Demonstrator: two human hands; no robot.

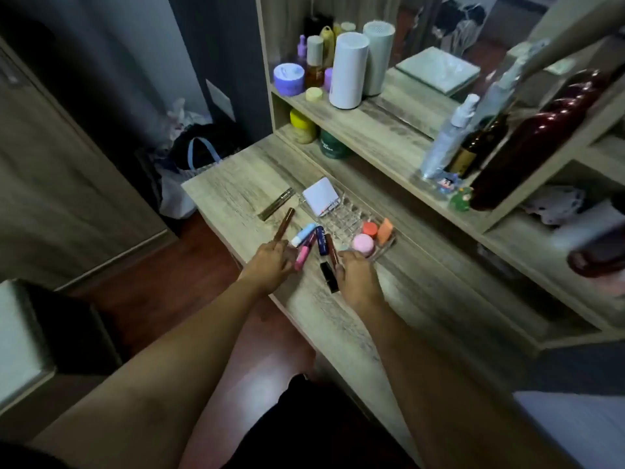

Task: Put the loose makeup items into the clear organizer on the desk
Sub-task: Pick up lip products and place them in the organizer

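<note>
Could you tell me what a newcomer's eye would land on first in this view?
Probably the bright cluster of loose tubes, notably the pink lip tube beside the left hand at the wooden desk's front edge. Next, the clear acrylic organizer behind them, holding a round pink jar near the right hand.

The left hand (270,265) covers the near ends of the pink tube (303,255) and the brown pencil (283,225). The right hand (358,275) hides the clear organizer's (341,214) near corner. The dark bottles (541,137) at right are motion-blurred; labels are illegible.
</note>
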